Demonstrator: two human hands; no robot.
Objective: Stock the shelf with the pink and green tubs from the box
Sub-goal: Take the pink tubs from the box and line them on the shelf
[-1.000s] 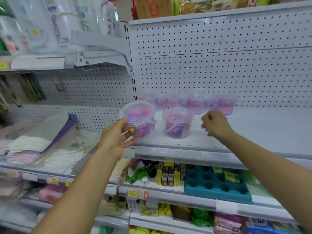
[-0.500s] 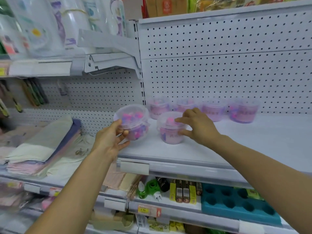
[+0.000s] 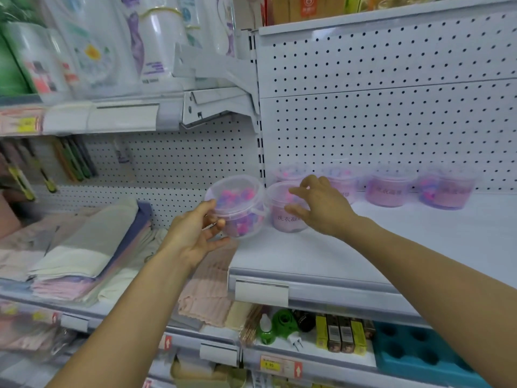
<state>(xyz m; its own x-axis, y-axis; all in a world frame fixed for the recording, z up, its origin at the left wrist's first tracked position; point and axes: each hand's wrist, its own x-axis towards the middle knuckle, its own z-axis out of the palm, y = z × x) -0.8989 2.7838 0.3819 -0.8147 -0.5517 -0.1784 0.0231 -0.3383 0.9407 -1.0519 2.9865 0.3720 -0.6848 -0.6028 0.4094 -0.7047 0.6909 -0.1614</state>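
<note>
A pink label with blurred Chinese writing faces out on the tub [image 3: 285,211] under the right hand [image 3: 321,205], whose grip rests half-spread on its lid, while the left hand [image 3: 195,233] pinches a second tub [image 3: 237,205] just left of it at the shelf [image 3: 363,247] edge.

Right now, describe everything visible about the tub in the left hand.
The tub is a small round container of clear, slightly frosted plastic with a clear lid and a thin handle on its right side. Pink and purple-blue pieces show through the wall. It sits upright at the left end of the white shelf, whether resting or just above it is unclear. The left hand holds its near left side, thumb on the wall. Its right side is close against the neighbouring tub.
</note>
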